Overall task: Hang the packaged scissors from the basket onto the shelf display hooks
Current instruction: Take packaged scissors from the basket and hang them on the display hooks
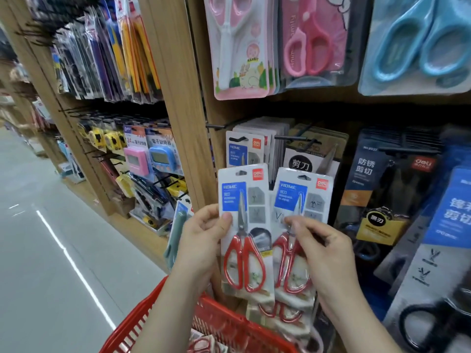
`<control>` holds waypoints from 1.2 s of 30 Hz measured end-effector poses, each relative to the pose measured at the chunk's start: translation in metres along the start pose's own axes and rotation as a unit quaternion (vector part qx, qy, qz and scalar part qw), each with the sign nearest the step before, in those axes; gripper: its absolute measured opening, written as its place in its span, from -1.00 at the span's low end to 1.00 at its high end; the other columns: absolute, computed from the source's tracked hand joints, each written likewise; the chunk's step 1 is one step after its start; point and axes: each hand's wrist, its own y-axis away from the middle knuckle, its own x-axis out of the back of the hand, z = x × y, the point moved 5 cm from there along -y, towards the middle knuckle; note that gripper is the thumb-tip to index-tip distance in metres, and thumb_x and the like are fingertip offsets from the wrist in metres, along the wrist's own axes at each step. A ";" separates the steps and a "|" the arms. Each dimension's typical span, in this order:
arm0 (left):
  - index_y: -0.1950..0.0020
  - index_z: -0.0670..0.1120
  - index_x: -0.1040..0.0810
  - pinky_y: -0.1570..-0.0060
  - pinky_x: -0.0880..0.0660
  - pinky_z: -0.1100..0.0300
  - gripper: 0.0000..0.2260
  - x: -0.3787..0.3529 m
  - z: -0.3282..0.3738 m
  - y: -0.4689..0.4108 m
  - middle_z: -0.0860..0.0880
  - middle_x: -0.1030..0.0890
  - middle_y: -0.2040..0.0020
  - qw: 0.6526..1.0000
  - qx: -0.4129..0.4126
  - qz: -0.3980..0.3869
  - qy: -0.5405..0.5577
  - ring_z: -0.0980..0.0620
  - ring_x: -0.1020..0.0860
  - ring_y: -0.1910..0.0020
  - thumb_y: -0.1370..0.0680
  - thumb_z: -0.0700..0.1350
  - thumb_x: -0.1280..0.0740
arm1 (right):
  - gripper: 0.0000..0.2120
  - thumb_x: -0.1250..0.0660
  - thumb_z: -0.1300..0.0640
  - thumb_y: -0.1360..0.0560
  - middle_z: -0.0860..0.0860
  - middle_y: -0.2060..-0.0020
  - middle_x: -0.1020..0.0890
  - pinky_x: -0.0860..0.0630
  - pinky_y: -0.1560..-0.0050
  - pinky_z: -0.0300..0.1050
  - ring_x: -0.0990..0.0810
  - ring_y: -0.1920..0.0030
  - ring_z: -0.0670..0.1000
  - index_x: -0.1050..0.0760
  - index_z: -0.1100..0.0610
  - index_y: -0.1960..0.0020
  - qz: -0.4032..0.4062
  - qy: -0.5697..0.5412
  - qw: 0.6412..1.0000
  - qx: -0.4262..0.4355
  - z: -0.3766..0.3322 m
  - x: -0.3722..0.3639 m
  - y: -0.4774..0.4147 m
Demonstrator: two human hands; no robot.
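Observation:
My left hand (204,235) grips a white pack of red-handled scissors (243,225) by its left edge, thumb on the front. My right hand (323,248) pinches a second identical pack (303,200) beside it. Both packs stand upright in front of the shelf, just below a black display hook (237,139) that carries the same kind of packs (244,151). More packs hang down under the two I hold. The red basket (153,317) sits at the bottom of the view, with another pack (201,343) inside it.
A wooden upright (178,123) separates this bay from the left one with timers and tape measures. Pink and blue scissors packs hang above. Dark scissors packs (377,184) hang to the right on further hooks. The grey aisle floor (38,238) lies to the left.

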 end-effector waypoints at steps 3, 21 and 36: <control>-0.04 -0.10 -0.61 0.24 -0.65 0.09 -0.89 0.003 0.015 -0.006 -0.12 -0.74 0.09 0.996 -0.053 0.060 0.032 -0.02 -0.71 0.23 -0.61 -0.23 -0.29 | -0.72 -0.40 0.32 -0.51 -0.17 0.06 -0.71 -0.59 -0.19 0.06 -0.67 -0.03 -0.10 -0.68 -0.07 0.05 -0.002 0.029 0.999 0.021 -0.001 0.000 0.000; -0.09 0.09 -0.60 0.31 -0.64 0.15 -0.88 -0.005 0.045 -0.038 0.04 -0.74 0.12 0.977 -0.133 0.154 -0.059 0.05 -0.72 0.21 -0.62 -0.10 -0.33 | -0.24 -0.50 0.28 -0.41 -0.09 -0.04 -0.72 -0.60 -0.12 0.20 -0.72 -0.02 -0.02 -0.27 -0.31 -0.37 -0.050 -0.011 0.999 0.008 -0.008 0.003 0.003; -0.33 0.19 -0.47 0.10 -0.51 0.11 -0.71 -0.022 0.041 -0.041 0.06 -0.49 -0.10 0.840 -0.197 0.181 -0.471 0.06 -0.55 -0.01 -0.60 0.05 -0.30 | -0.41 -0.51 0.24 -0.41 -0.04 0.00 -0.73 -0.64 -0.02 0.22 -0.73 0.04 0.05 -0.38 -0.17 -0.29 -0.055 -0.013 0.998 -0.025 -0.001 0.004 -0.001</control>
